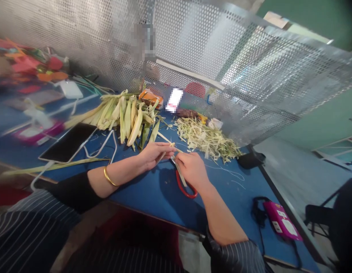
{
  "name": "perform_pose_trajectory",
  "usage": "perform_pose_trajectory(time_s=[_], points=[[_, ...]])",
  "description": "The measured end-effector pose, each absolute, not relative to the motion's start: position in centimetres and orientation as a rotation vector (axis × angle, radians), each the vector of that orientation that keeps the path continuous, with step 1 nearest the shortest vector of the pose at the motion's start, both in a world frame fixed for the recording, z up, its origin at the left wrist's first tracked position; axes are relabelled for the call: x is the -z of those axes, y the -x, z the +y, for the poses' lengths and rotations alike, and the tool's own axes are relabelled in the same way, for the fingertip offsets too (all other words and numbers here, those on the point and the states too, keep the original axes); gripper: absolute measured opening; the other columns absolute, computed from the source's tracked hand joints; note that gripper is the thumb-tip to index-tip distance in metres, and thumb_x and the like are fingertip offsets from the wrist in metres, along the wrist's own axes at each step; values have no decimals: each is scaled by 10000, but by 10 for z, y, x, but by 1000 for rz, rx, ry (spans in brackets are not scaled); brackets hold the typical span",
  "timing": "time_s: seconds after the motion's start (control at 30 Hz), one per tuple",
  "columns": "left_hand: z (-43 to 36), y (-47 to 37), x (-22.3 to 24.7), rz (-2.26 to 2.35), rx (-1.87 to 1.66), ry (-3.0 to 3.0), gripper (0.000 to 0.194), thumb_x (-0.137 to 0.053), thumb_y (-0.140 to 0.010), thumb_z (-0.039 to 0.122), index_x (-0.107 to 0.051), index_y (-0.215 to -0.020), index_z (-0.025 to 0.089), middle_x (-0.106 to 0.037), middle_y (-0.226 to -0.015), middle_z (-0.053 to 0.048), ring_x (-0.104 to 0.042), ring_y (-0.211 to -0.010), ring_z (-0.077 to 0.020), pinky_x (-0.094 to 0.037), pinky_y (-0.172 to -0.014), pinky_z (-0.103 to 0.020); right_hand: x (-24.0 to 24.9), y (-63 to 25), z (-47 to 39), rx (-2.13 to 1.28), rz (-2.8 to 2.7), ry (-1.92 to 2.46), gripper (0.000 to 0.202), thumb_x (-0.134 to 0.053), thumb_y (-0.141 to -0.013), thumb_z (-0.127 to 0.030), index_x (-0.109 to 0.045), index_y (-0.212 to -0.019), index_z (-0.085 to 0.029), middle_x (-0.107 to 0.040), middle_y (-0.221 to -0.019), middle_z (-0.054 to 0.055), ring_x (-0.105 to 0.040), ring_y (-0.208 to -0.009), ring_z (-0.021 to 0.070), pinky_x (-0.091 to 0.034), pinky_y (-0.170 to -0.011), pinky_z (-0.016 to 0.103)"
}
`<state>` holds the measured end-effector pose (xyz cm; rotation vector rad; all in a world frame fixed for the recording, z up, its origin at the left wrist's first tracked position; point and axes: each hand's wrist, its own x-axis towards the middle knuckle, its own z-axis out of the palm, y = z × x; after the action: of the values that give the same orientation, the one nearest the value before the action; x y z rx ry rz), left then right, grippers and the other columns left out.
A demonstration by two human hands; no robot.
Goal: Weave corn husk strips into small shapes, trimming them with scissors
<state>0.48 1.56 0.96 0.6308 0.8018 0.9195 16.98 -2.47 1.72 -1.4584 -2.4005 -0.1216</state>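
My left hand (155, 154) and my right hand (192, 167) meet over the blue table, fingers closed on a pale corn husk strip (164, 137). One end of the strip points up and away from my left fingertips, and a loose piece hangs below my right hand. Red-handled scissors (190, 193) lie beneath my right hand, their blades partly hidden by it. Just beyond my left hand is a bundle of dried corn husks (130, 117). Farther right sits a heap of shredded husk scraps (204, 138). Thin pale thread (230, 172) curls on the table to the right.
A dark-screened tablet (68, 142) with a white cable lies to the left. A magenta box (282, 220) with a black cord sits near the right edge. A perforated metal screen (198, 41) stands along the back. Colourful craft pieces (47, 68) are at far left.
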Motion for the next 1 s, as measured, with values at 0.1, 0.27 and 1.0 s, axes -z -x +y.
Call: perform_pose_trajectory(time_s=[0.1,0.27,1.0], points=[[15,-5,-10,762,-926,-628,93,-714,-702,68,-685,-786,92,-694,-705,-57,-626,-588,-81,-512,-601,-179,-16,-171,-26,241,-2267,1469,130,-506,-889,-256,-616,-853,-197,-656,-788,37,-582,-768,175,-346,-759,308],[16,-3,-12,658,-908,-556,155,-605,-825,194,-695,-793,72,-711,-785,-108,-666,-686,-124,-538,-679,-215,-16,-165,-31,422,-2154,1283,220,-485,-906,-242,-601,-1089,-208,-658,-926,63,-571,-878,192,-350,-841,348],[12,-5,-7,631,-927,-689,123,-595,-819,100,-706,-866,76,-709,-786,-107,-667,-674,-108,-512,-666,-181,-7,-148,-36,506,-2552,873,241,-399,-898,-128,-616,-817,-195,-622,-772,38,-515,-770,157,-361,-924,345]])
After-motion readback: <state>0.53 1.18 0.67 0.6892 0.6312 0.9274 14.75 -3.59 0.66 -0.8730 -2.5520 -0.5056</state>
